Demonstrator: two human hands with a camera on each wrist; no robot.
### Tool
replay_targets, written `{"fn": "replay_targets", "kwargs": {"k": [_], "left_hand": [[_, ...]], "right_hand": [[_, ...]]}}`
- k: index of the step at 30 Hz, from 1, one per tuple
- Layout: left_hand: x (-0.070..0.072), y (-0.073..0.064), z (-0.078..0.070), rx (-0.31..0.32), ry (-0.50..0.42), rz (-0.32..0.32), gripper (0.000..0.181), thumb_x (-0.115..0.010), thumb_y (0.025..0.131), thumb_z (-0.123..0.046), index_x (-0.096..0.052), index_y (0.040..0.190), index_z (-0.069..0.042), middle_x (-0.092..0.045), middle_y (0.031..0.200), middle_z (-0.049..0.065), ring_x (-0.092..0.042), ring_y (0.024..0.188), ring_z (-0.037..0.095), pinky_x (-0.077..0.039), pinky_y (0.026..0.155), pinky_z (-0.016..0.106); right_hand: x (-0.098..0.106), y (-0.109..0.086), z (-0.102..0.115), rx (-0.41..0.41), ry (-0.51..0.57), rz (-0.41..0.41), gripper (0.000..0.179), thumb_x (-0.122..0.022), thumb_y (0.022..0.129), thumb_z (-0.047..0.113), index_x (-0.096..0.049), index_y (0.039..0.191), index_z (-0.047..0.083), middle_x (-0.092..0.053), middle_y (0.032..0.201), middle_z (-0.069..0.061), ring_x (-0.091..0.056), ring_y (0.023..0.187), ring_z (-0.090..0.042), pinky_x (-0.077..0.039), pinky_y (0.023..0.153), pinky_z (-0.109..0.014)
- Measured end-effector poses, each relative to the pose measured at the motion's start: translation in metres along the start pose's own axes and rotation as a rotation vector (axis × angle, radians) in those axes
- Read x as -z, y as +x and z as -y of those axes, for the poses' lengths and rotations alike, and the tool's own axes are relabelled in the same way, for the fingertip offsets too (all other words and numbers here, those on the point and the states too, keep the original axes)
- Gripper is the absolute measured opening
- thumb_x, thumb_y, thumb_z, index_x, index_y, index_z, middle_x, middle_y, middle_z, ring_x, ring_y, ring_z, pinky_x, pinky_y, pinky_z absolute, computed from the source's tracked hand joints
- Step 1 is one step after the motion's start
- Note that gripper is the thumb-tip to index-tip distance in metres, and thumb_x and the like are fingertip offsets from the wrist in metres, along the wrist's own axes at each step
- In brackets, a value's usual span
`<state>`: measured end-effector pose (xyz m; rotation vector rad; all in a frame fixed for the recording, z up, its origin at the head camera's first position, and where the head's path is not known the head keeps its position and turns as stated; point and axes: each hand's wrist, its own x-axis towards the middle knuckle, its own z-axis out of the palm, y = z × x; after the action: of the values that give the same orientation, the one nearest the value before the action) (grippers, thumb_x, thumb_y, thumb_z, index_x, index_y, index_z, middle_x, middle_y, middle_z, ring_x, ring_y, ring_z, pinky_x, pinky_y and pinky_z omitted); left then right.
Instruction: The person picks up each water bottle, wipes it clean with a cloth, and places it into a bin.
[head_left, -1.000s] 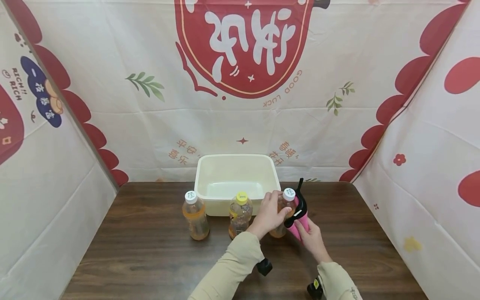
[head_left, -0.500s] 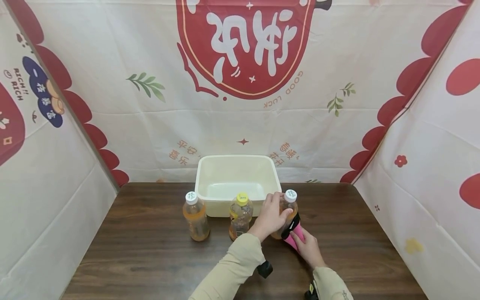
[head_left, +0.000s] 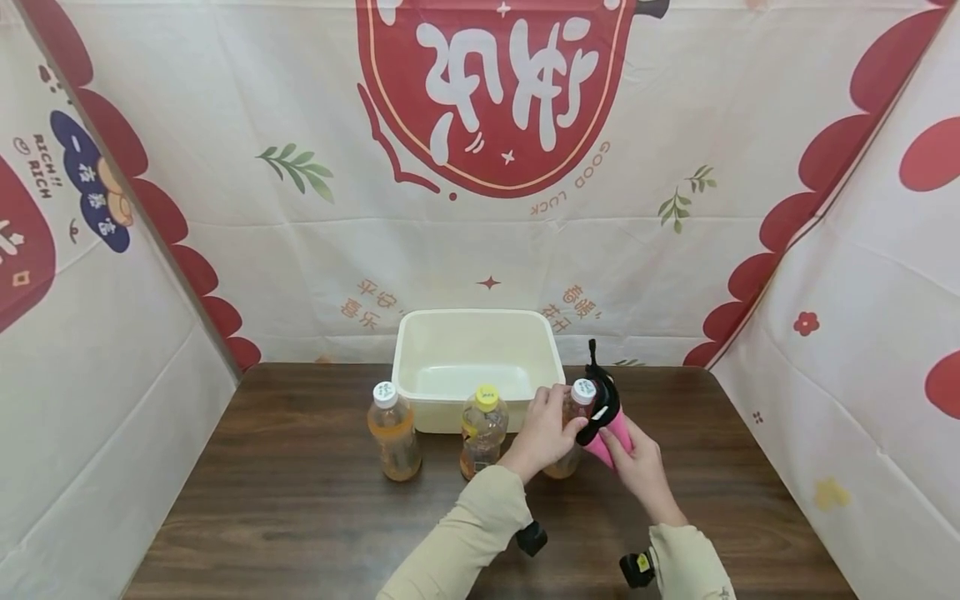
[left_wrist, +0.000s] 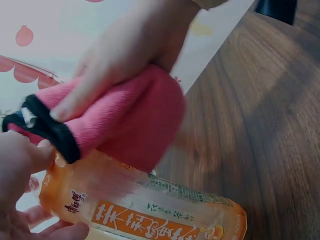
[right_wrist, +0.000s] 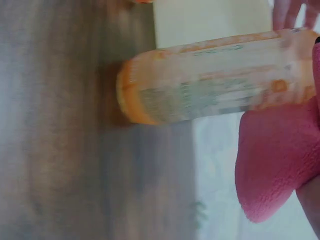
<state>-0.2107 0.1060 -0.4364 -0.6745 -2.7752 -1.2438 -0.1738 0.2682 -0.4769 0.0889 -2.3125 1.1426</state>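
A clear plastic drink bottle with a white cap and orange label stands right of centre in the head view. My left hand grips it around the upper part. My right hand pinches a pink cloth with black edging, folded over at the bottle's right side. In the left wrist view, the cloth overlaps the upper part of the bottle, with the right thumb pressed on it. The right wrist view shows the cloth along the side of the labelled bottle.
A second white-capped bottle stands to the left, and a yellow-capped bottle in the middle. Behind them is a cream rectangular basin. The brown wooden table is enclosed by printed cloth walls.
My right hand moved the cloth down the bottle's side, then back up near the cap and slightly right. My left hand keeps its grip on the bottle.
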Motion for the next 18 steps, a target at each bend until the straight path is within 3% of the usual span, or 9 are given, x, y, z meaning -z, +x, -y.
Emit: {"fn": "replay_targets", "kwargs": {"k": [4, 10, 14, 18], "left_hand": [[0.001, 0.0, 0.0, -0.006, 0.002, -0.015, 0.045, -0.058, 0.089, -0.028, -0.042, 0.126, -0.009, -0.046, 0.108, 0.008, -0.045, 0.097, 0.018, -0.043, 0.08, 0.027], [0.002, 0.0, -0.001, -0.019, 0.014, -0.031, 0.045, -0.059, 0.088, -0.028, -0.042, 0.125, -0.008, -0.046, 0.105, 0.008, -0.046, 0.093, 0.017, -0.044, 0.078, 0.025], [0.002, 0.0, -0.001, -0.03, 0.019, -0.039, 0.045, -0.059, 0.088, -0.028, -0.043, 0.124, -0.008, -0.046, 0.104, 0.008, -0.046, 0.093, 0.016, -0.043, 0.08, 0.025], [0.001, -0.001, -0.001, -0.044, 0.024, -0.034, 0.045, -0.058, 0.088, -0.029, -0.042, 0.125, -0.008, -0.047, 0.106, 0.009, -0.047, 0.095, 0.017, -0.043, 0.08, 0.025]], "right_hand": [[-0.001, 0.004, 0.006, 0.05, -0.01, -0.02, 0.025, -0.065, 0.079, 0.001, -0.064, 0.104, -0.003, -0.066, 0.091, -0.019, -0.051, 0.075, 0.005, -0.039, 0.066, -0.01], [-0.009, 0.001, 0.002, 0.0, 0.074, -0.048, 0.01, -0.065, 0.077, -0.005, -0.063, 0.087, -0.004, -0.061, 0.067, -0.012, -0.046, 0.057, -0.001, -0.039, 0.051, -0.015], [-0.013, -0.005, -0.005, -0.048, 0.101, -0.055, 0.006, -0.064, 0.079, -0.003, -0.062, 0.085, -0.004, -0.058, 0.064, -0.008, -0.044, 0.056, -0.001, -0.038, 0.049, -0.017], [-0.019, -0.018, -0.022, -0.084, 0.06, -0.024, 0.006, -0.063, 0.081, 0.0, -0.062, 0.085, -0.002, -0.059, 0.066, -0.008, -0.045, 0.058, -0.001, -0.039, 0.052, -0.018]]}}
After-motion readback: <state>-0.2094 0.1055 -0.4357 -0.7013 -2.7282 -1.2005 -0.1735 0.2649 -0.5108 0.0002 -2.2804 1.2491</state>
